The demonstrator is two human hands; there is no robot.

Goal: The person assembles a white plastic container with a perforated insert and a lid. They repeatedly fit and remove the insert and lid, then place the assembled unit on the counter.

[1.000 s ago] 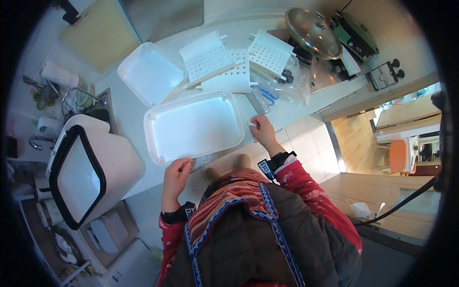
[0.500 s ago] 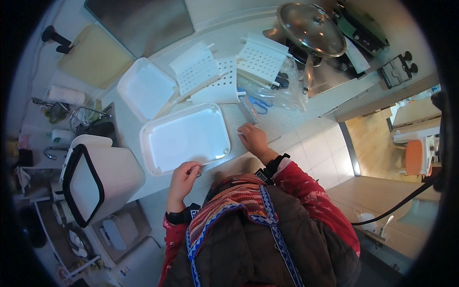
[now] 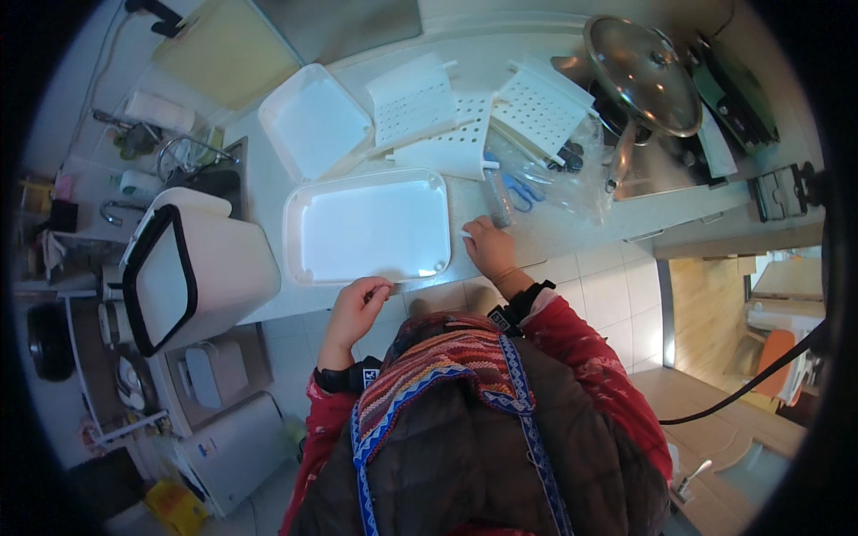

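Close to the front edge of a white rectangular plastic tray (image 3: 366,180), my left hand (image 3: 356,308) is closed in a pinch. What its fingers hold, if anything, is too small to name. My right hand (image 3: 490,248) is at the counter's front edge, right of the tray, pinching a small white piece (image 3: 466,234). Just beyond it lie a narrow clear packet (image 3: 499,201) and blue-handled scissors (image 3: 521,192). White perforated panels (image 3: 413,105) with pegs lie behind the tray, beside a second white tray (image 3: 317,121).
A white bin (image 3: 228,268) with a black rim lies tipped at the left, by the sink (image 3: 234,179). Clear plastic wrapping (image 3: 585,188) rests right of the panels. A lidded pan (image 3: 643,76) stands on the stove at the far right. A cutting board (image 3: 228,54) leans behind.
The view has shifted, so the counter and its things appear further right and higher. Both hands stay about where they were beside the tray, still pinched.
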